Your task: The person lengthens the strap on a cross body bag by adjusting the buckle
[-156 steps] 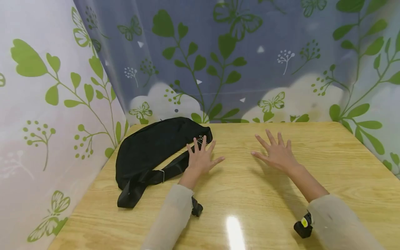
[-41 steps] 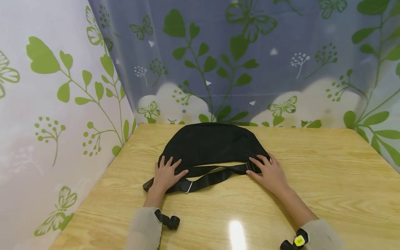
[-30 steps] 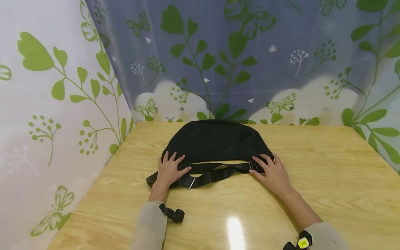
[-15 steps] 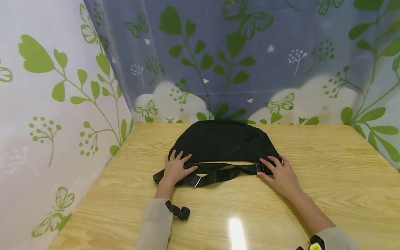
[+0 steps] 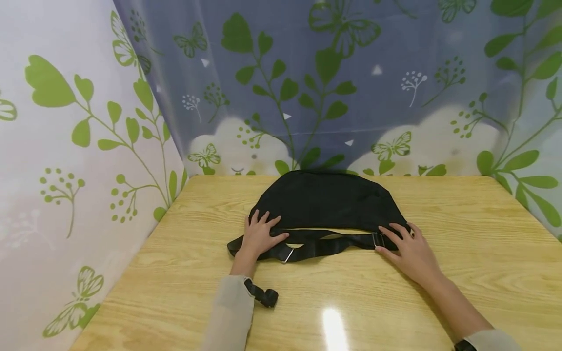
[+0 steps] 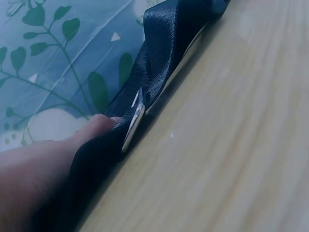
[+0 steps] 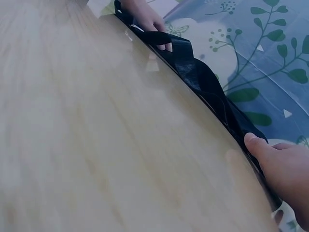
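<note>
A black, half-moon waist bag (image 5: 329, 202) lies on the wooden table in the head view, its curved side toward the back. Its black strap (image 5: 316, 245) runs along the near edge, with a metal slider (image 5: 287, 255) near the left. My left hand (image 5: 259, 237) rests on the bag's left end, fingers spread and thumb by the strap. At the right end, my right hand (image 5: 412, 251) grips the corner, fingers bent over it and thumb on the near edge. In the left wrist view the strap (image 6: 161, 53) stands up in a twist; the left fingers are hidden there.
The wooden table (image 5: 373, 302) reaches toward me, with a bright light reflection on it. Behind it hangs a blue curtain (image 5: 281, 63) with leaf prints, and a pale printed curtain (image 5: 88, 161) closes the left side. A small black wrist camera (image 5: 265, 296) sits at my left cuff.
Earlier the bag lay slanted at the left with both hands spread near it. It then lay straight in the middle under both hands, and has since slid rightward with them.
</note>
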Tool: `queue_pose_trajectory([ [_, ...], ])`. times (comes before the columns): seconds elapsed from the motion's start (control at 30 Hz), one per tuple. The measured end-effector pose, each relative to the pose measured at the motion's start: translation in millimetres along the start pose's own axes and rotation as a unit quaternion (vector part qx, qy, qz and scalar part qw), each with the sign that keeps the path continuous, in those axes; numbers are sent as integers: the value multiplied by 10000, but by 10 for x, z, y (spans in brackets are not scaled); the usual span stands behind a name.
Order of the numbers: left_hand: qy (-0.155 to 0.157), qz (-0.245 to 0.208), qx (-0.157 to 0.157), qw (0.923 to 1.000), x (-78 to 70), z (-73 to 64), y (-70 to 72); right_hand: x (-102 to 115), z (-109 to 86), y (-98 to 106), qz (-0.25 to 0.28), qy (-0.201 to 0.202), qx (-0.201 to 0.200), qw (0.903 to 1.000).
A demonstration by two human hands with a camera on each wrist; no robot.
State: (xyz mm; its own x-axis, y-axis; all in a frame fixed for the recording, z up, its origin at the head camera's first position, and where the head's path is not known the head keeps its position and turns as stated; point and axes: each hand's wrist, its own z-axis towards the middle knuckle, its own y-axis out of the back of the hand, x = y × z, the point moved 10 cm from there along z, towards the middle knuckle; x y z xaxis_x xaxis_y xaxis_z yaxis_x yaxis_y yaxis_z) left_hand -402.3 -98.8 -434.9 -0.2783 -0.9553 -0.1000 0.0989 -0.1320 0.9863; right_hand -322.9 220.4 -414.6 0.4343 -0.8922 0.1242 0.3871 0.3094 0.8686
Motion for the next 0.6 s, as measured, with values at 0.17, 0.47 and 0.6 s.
queue_pose_trajectory([
  [0.17, -44, 41, -82, 9999, -86, 26, -7, -68, -25, 39, 81, -111, -23, 9999],
  [0.47, 109, -27, -383, 9992, -94, 25, 29, -141, 24, 32, 190, -168, -79, 9996],
  [0.6, 196, -65, -516, 9985, -100, 21, 41, -159, 17, 21, 202, -116, -141, 9996],
])
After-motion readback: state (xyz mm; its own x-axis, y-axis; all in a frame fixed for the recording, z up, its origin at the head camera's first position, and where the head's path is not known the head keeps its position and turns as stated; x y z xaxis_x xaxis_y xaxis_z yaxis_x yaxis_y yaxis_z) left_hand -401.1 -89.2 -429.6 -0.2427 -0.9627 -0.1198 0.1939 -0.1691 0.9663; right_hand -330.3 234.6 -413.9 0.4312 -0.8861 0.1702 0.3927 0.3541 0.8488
